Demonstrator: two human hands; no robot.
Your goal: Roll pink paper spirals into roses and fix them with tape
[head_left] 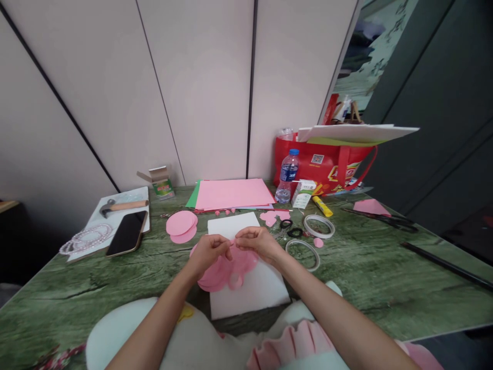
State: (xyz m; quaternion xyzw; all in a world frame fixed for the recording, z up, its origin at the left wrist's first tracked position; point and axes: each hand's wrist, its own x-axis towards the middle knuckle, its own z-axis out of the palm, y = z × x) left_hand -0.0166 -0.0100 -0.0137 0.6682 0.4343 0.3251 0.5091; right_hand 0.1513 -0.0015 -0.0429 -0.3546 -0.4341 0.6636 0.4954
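Green wood-grain table [358, 272], pale wall [208, 92]; left hand [211, 250], right hand [259, 243], grips pinching pink paper [232, 242].

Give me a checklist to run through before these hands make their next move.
1. Left hand and right hand both in view, fingertips pinched: ok.
2. What the fingertips pinch identified: cannot tell, too small.
3. White board lying beneath the hands: ok.
4. Pink paper pieces under the hands all within the board: not ok, they overhang its left edge.
5. Loose pink discs lying left of the board: ok.
6. Bottle upright and capped: ok.
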